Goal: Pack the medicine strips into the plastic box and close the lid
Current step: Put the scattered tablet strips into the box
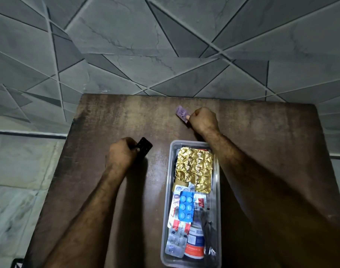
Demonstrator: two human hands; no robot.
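Observation:
A clear plastic box lies lengthwise on the brown table, lidless, holding a crumpled gold strip, a blue blister strip, several silver and red strips and a white jar. My left hand, left of the box, is closed on a dark strip. Beyond the box's far end, my right hand pinches a small purple strip just over the tabletop. No lid is visible.
The wooden table stands against a grey wall of triangular tiles. Pale marble floor shows to the left. A dark item sits at the bottom left corner.

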